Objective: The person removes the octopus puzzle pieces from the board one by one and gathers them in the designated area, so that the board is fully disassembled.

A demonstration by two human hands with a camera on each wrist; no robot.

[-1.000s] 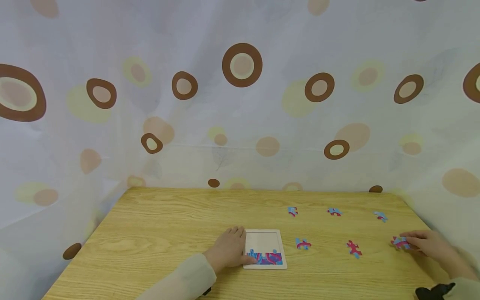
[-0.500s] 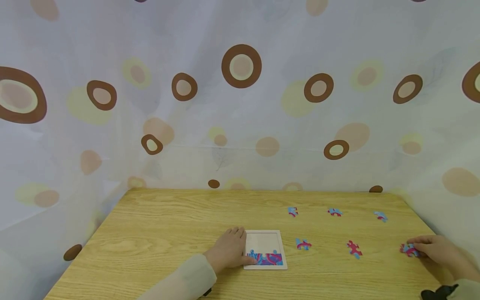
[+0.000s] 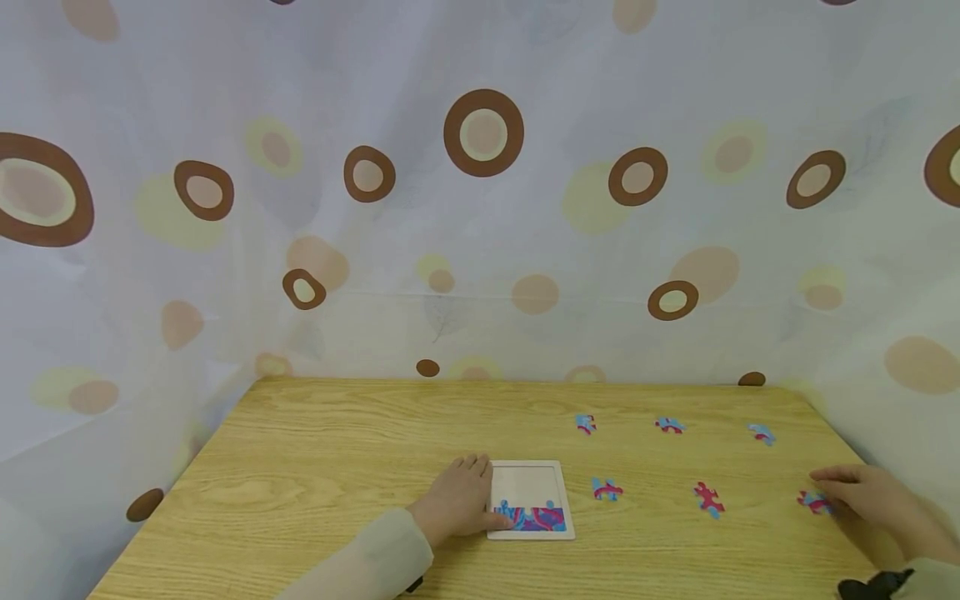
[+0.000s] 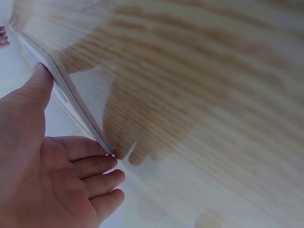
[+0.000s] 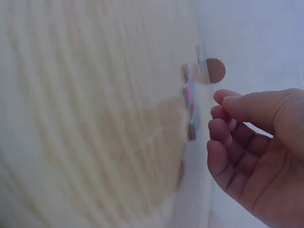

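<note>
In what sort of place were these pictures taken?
Likely a screened-off tabletop workspace indoors: a wood-grain table, pale spotted sheeting around its back and sides, and loose jigsaw pieces beside a puzzle tray.

The head view looks forward and a bit down from above the near side of the table (image 3: pixel 337 433). It is far back, so it sees most of the table and the spotted cloth (image 3: pixel 405 75) behind it. The two wrist views are very close, down low, and tipped, so the table looks slanted or stood on its side. The head and left wrist views both show the left hand (image 3: pixel 456 497) and frame (image 3: pixel 567 510) on the table. The head and right wrist views share the right hand (image 3: pixel 873 497) and a puzzle piece (image 3: pixel 812 502) by the table's right side.
</note>
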